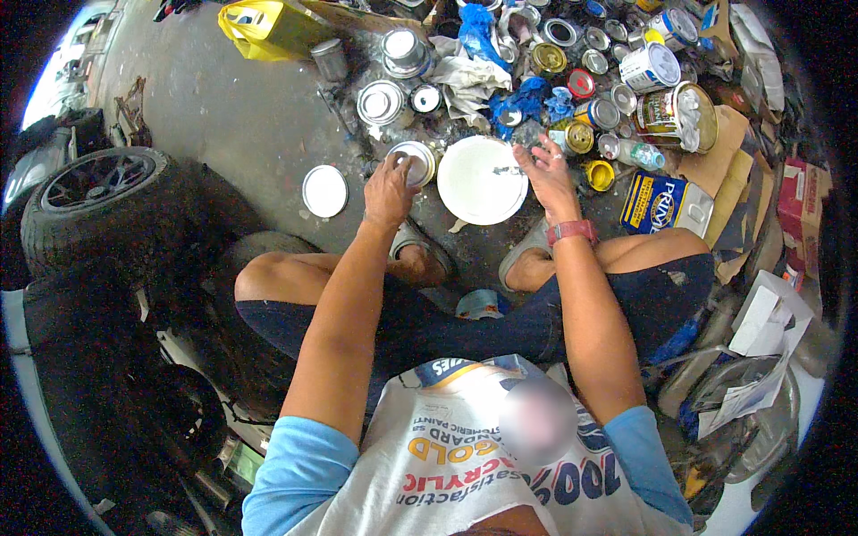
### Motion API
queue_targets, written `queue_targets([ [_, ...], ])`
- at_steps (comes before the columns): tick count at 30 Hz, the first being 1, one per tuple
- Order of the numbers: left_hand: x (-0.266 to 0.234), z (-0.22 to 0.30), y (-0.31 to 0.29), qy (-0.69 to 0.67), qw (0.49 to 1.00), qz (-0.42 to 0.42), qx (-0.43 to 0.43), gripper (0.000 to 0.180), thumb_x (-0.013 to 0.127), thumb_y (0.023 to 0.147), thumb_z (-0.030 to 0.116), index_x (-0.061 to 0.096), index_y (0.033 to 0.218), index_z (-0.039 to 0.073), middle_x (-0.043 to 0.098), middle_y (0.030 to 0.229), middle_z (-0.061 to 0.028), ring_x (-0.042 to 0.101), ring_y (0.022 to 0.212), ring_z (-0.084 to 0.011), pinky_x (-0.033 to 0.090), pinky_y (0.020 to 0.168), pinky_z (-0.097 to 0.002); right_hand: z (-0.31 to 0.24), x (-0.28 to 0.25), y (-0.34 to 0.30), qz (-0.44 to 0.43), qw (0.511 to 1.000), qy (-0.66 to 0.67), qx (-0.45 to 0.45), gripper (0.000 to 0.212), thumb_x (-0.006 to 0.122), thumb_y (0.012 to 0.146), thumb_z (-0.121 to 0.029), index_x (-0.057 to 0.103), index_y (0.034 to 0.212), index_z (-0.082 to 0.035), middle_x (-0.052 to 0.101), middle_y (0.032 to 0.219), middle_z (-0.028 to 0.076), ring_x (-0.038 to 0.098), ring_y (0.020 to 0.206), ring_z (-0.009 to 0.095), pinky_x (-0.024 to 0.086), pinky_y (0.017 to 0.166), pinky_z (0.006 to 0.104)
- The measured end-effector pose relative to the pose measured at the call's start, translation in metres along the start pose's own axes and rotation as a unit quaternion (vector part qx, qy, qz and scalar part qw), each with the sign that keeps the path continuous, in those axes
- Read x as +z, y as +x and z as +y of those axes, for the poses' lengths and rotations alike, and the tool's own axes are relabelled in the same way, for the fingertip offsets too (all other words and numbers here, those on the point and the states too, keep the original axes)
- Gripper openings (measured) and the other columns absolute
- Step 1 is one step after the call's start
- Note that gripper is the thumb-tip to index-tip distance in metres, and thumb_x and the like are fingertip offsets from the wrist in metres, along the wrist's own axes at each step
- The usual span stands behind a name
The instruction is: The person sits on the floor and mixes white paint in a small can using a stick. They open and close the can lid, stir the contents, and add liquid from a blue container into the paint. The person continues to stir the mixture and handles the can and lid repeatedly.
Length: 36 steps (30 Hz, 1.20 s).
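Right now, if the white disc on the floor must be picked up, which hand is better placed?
Probably the left. The left hand, its fingers at the round can, is the nearer one to the white disc. The right hand is farther, beyond the white tub.

Both arms extend forward, left hand [390,189] palm down, right hand [549,181] half-curled.
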State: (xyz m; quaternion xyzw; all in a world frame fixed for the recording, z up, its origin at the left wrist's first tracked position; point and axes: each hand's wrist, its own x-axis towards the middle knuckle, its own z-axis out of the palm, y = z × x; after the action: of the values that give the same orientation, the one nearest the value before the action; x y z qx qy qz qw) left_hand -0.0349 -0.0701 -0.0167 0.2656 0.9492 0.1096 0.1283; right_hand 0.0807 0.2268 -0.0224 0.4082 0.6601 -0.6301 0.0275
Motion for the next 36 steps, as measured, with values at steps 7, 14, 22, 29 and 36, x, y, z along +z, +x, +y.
queue_targets([
  [7,0.019,-0.013,0.005,-0.035,0.998,0.035,0.039,0.05,0.085,0.08,0.011,0.078,0.129,0.017,0.072,0.133,-0.0058,0.072,0.117,-0.0331,0.06,0.098,-0.0454,-0.002,0.001,0.002,-0.011,1.0,0.005,-0.001,0.119,0.089,0.08,-0.068,0.039,0.164,0.0,0.053,0.156,0.031,0.05,0.146,0.043,0.045,0.119,0.0524],
  [14,0.031,-0.022,0.006,-0.022,0.999,-0.002,0.035,0.041,0.076,0.089,0.012,0.079,0.129,0.018,0.073,0.135,-0.0062,0.072,0.116,-0.0329,0.061,0.097,-0.0461,0.005,0.001,0.008,-0.005,1.0,0.021,0.019,0.117,0.09,0.082,-0.064,0.037,0.164,0.0,0.051,0.158,0.031,0.05,0.147,0.042,0.044,0.12,0.052],
  [22,0.014,0.002,0.003,0.033,0.998,-0.06,-0.003,0.056,0.086,0.086,0.023,0.069,0.139,0.014,0.066,0.145,-0.0071,0.069,0.123,-0.0333,0.057,0.104,-0.0465,0.001,0.002,0.011,-0.006,0.999,0.027,0.016,0.114,0.09,0.084,-0.062,0.037,0.164,0.0,0.052,0.158,0.03,0.05,0.147,0.044,0.044,0.12,0.0517],
  [29,-0.005,0.01,0.032,0.071,0.996,-0.05,0.0,0.136,0.104,0.057,0.041,0.03,0.17,0.02,0.033,0.172,-0.0196,0.025,0.162,-0.0444,0.022,0.132,-0.0612,0.004,-0.004,0.003,0.003,1.0,0.017,-0.024,0.115,0.088,0.084,-0.064,0.037,0.163,0.003,0.054,0.155,0.032,0.053,0.144,0.043,0.045,0.119,0.0513],
  [36,0.01,0.004,0.058,0.382,0.898,-0.156,0.155,0.105,0.079,0.09,0.045,0.019,0.175,0.029,0.031,0.177,-0.005,0.007,0.169,-0.0382,-0.003,0.135,-0.0628,-0.003,-0.005,0.005,0.016,0.999,0.027,-0.015,0.113,0.088,0.084,-0.063,0.039,0.164,0.001,0.055,0.154,0.03,0.052,0.145,0.042,0.044,0.119,0.0519],
])
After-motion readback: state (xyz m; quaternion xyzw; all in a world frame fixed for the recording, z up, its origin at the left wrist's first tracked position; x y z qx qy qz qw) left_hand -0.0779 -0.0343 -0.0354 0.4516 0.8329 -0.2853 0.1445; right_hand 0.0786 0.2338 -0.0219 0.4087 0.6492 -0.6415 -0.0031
